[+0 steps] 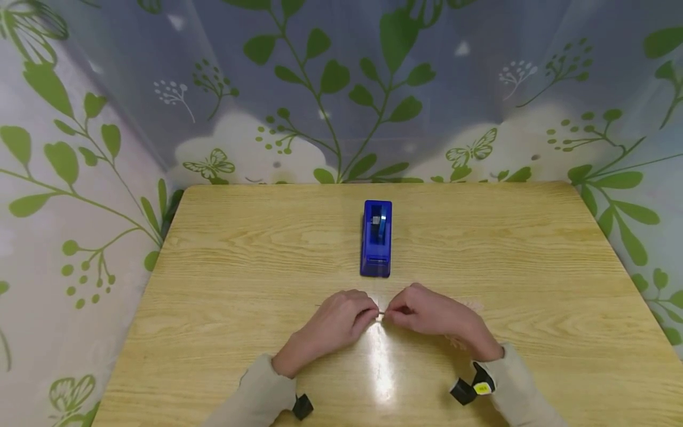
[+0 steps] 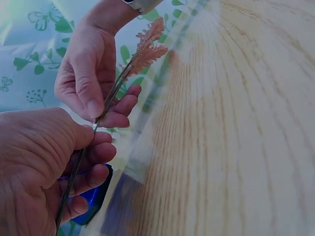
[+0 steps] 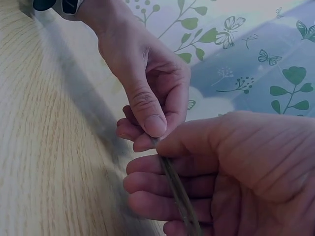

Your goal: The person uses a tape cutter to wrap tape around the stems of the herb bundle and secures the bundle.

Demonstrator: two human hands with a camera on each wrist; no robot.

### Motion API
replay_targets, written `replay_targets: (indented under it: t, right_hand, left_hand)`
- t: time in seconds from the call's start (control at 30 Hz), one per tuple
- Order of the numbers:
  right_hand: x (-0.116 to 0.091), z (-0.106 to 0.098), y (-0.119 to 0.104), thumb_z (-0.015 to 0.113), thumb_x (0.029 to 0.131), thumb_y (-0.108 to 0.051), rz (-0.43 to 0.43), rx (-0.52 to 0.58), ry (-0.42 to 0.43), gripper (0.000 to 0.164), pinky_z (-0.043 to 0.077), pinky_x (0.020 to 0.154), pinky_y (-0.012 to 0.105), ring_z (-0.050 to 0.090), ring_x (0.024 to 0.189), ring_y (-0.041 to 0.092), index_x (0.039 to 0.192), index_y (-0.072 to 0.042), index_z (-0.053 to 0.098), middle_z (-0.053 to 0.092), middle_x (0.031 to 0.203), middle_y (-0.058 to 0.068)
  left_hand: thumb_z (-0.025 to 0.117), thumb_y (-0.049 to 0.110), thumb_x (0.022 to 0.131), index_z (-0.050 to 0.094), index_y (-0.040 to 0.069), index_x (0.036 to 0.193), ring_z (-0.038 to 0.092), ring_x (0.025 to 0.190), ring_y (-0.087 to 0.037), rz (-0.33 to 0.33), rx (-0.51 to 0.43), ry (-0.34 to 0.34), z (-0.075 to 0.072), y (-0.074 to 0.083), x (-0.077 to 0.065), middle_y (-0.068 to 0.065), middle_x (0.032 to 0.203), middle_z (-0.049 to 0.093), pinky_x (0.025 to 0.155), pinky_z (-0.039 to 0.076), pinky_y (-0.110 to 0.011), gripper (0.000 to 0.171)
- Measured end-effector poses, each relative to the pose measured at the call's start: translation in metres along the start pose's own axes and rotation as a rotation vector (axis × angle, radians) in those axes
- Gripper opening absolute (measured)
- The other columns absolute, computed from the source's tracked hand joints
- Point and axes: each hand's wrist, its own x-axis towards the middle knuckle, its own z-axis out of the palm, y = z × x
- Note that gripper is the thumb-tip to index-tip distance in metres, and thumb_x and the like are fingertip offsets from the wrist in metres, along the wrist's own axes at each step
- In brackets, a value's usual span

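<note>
Near the middle of the table, my left hand point(image 1: 338, 317) and right hand point(image 1: 429, 311) meet almost fingertip to fingertip. Both pinch the same thin, dark stems point(image 2: 114, 91) between thumb and fingers. At the right-hand end, the stems carry pink, feathery sprigs point(image 2: 147, 48), apparently of an artificial or dried plant. A pale, shiny bit shows on the stems between the two thumbs; whether it is tape I cannot tell. In the right wrist view the stems point(image 3: 179, 196) run under my right palm. Just beyond the hands stands a blue tape dispenser point(image 1: 377, 252), touched by neither.
The wooden table point(image 1: 240, 249) spreads around the hands. Behind it and at both sides hangs cloth point(image 1: 341, 118) printed with leaves and butterflies. Black wrist cameras point(image 1: 463, 391) hang below the sleeves, close above the tabletop.
</note>
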Motion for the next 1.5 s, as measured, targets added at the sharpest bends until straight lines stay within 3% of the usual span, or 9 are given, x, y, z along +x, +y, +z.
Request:
replay_targets:
  t: [0.23,0.5,1.1,1.5]
  right_hand:
    - [0.001,0.0022,0.0015,0.054,0.106,-0.01,0.031,0.036,-0.03,0.031,0.033,0.052,0.018,0.038,0.054,-0.002,0.079,-0.007,0.07,0.046,0.063,-0.016]
    - [0.0014,0.0012,0.0017,0.059,0.105,-0.01,0.001,-0.023,-0.009,0.022,0.033,0.055,0.017,0.039,0.059,-0.002,0.091,-0.009,0.076,0.045,0.067,-0.017]
    - [0.0016,0.0011,0.0007,0.064,0.103,-0.01,-0.027,-0.08,0.041,0.019,0.037,0.055,0.017,0.042,0.06,-0.003,0.095,-0.009,0.08,0.057,0.072,-0.014]
    - [0.0023,0.001,-0.0032,0.065,0.102,-0.008,-0.007,-0.108,0.053,0.017,0.038,0.056,0.017,0.043,0.061,-0.003,0.094,-0.009,0.08,0.057,0.072,-0.013]
  left_hand:
    - [0.066,0.017,0.104,0.08,0.012,0.099,0.07,0.087,-0.012,0.022,0.012,0.022,0.0019,-0.0032,0.0,0.005,0.093,0.076,0.084,0.058,-0.029,0.015]
    - [0.067,0.018,0.103,0.079,0.012,0.099,0.069,0.085,-0.012,0.005,0.0,0.023,0.0006,-0.0016,-0.0005,0.005,0.091,0.076,0.084,0.057,-0.031,0.014]
    - [0.069,0.017,0.102,0.08,0.011,0.099,0.071,0.086,-0.011,0.009,0.013,0.035,0.0003,-0.001,-0.0004,0.003,0.092,0.077,0.084,0.058,-0.029,0.013]
    - [0.072,0.017,0.1,0.081,0.012,0.1,0.066,0.08,-0.008,-0.02,-0.014,0.049,0.0017,-0.0019,0.0004,0.005,0.09,0.075,0.079,0.056,-0.026,0.01]
